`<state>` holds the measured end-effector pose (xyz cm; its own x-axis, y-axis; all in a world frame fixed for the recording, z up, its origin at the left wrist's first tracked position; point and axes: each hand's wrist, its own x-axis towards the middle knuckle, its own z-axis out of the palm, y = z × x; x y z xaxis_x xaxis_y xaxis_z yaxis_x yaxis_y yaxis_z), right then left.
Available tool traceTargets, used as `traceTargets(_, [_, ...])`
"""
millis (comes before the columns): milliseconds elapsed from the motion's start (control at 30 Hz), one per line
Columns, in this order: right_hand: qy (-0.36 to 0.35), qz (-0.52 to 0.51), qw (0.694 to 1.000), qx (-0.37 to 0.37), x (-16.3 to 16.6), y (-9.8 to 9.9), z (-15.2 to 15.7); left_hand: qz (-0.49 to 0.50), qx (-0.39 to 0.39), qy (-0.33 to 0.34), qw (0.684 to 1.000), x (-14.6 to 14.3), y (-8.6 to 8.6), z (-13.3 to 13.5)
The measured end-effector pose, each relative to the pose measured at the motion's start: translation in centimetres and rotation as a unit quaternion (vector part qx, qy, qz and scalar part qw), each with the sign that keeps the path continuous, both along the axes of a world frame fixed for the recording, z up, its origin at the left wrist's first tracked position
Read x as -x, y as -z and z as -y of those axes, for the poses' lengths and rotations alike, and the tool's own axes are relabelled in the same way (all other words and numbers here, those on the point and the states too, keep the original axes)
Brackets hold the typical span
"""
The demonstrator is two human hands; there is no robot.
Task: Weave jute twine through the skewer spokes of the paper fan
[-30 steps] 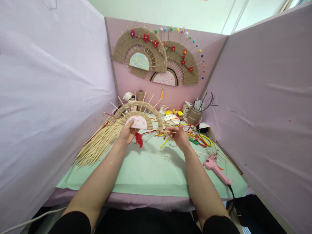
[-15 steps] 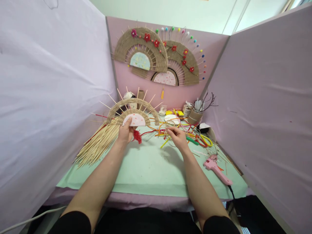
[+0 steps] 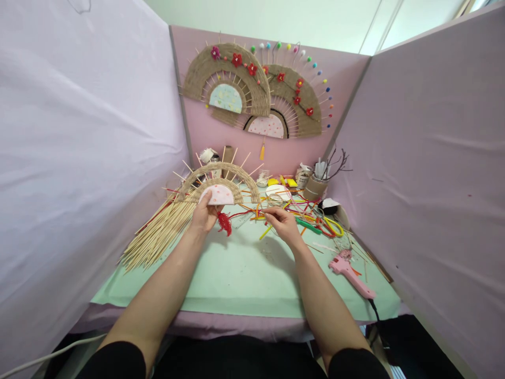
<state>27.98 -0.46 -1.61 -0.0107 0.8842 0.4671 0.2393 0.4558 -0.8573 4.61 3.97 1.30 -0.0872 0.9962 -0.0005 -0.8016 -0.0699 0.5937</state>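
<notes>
My left hand (image 3: 204, 216) grips a half-round woven fan (image 3: 219, 184) by its pink dotted base, holding it upright above the green mat (image 3: 236, 273). Thin sticks fan out from its jute band, and a red tassel (image 3: 224, 223) hangs under the hand. My right hand (image 3: 281, 222) is off to the right of the fan. Its fingers are pinched among thin strands and coloured sticks; what they hold is too fine to name.
A bundle of bamboo skewers (image 3: 158, 234) lies at the left. Coloured pipe cleaners (image 3: 315, 221) and a cardboard cup of tools (image 3: 315, 184) crowd the back right. A pink glue gun (image 3: 349, 271) lies front right. Two finished fans (image 3: 256, 95) hang on the back panel.
The fan swung up and slightly left, then settled back a little. My right hand dropped and shifted left, toward the fan's right end.
</notes>
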Motion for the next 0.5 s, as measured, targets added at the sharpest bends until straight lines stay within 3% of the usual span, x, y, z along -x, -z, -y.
traceTargets(233, [0.049, 0.013, 0.999, -0.012, 0.2, -0.6, 0.16, -0.034, 0.028, 0.033, 0.998, 0.12, 0.23, 0.07])
traceTargets(500, [0.223, 0.046, 0.967, -0.117, -0.46, -0.7, 0.24, -0.06, 0.01, 0.028, 0.998, 0.5, 0.25, -0.18])
